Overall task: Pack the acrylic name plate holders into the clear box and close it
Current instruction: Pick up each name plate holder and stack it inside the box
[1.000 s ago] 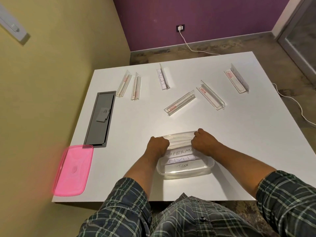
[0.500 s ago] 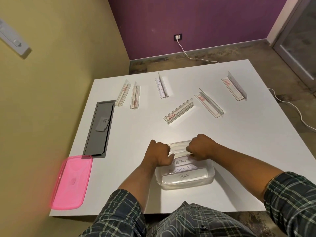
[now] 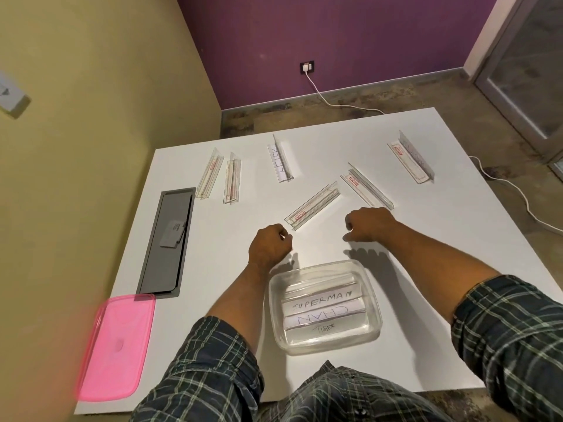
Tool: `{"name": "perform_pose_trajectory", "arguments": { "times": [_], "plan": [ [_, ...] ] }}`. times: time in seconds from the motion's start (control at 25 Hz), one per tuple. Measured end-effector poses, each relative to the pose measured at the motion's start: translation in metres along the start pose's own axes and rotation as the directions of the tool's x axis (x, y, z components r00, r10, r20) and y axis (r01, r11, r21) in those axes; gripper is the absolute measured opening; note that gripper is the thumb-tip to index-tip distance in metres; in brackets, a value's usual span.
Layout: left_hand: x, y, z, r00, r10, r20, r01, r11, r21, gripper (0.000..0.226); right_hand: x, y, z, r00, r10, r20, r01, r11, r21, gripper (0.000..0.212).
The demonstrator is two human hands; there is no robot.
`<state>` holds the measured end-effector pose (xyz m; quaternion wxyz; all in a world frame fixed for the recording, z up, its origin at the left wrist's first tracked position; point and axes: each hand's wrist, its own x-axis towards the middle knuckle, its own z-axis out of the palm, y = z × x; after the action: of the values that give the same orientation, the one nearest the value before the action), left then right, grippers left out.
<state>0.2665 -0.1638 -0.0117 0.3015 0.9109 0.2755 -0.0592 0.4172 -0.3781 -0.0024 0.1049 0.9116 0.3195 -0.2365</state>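
Note:
The clear box point(image 3: 373, 327) sits near the table's front edge with several name plate holders lying in it; papers read SUPERMAN, CHAN and TIGER. Its pink lid point(image 3: 117, 345) lies at the front left corner. Several more acrylic holders lie farther back; the nearest one point(image 3: 312, 205) is diagonal, with another point(image 3: 367, 185) to its right. My left hand point(image 3: 269, 243) hovers past the box, by the near end of the diagonal holder, fingers curled and empty. My right hand point(image 3: 367, 223) hovers near the other holder's right end, fingers curled downward, holding nothing.
A grey cable hatch point(image 3: 167, 239) is set into the white table point(image 3: 457, 239) at the left. Three holders point(image 3: 210, 173) point(image 3: 232, 178) point(image 3: 280, 158) lie at the back left, one point(image 3: 411, 156) at the back right. A white cable point(image 3: 518, 190) runs off the right edge.
Both hands have let go of the holder they were setting into the box and have moved away from me, towards the loose holders in the middle of the table.

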Motion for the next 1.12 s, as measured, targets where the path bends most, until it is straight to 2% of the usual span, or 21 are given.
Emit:
{"name": "perform_pose_trajectory", "arguments": {
  "times": [0.24,0.44,0.56,0.68,0.84,0.96,1.12],
  "plan": [
    [0.039,0.002,0.015,0.997,0.056,0.054,-0.057,0.998,0.031,0.022,0.037,0.024,-0.002,0.988,0.15,0.023,-0.15,0.941,0.303,0.066],
    [0.072,-0.003,0.027,0.995,0.008,0.102,-0.006,1.0,-0.02,0.036,0.078,0.03,-0.007,0.986,0.148,0.07,-0.162,0.812,0.562,0.082],
    [0.091,-0.004,0.034,0.99,-0.01,0.141,0.014,0.999,-0.031,0.027,0.101,0.03,-0.007,0.988,0.146,0.042,-0.137,0.732,0.668,0.096],
    [0.105,-0.004,0.039,0.985,-0.025,0.171,0.032,0.999,-0.038,0.028,0.121,0.026,-0.003,0.988,0.155,0.009,-0.117,0.705,0.7,0.104],
    [0.114,-0.002,0.048,0.985,-0.017,0.17,0.028,0.998,-0.065,0.018,0.139,0.018,0.005,0.997,0.066,0.034,-0.071,0.697,0.714,0.109],
    [0.114,-0.001,0.052,0.989,-0.04,0.14,0.057,0.991,-0.123,0.019,0.144,0.016,0.011,0.998,0.022,0.052,-0.054,0.661,0.748,0.111],
    [0.112,0.009,0.045,0.985,-0.136,0.105,0.163,0.934,-0.317,0.02,0.139,0.02,0.013,0.999,0.025,0.025,-0.035,0.747,0.664,0.11]
  ]
}}
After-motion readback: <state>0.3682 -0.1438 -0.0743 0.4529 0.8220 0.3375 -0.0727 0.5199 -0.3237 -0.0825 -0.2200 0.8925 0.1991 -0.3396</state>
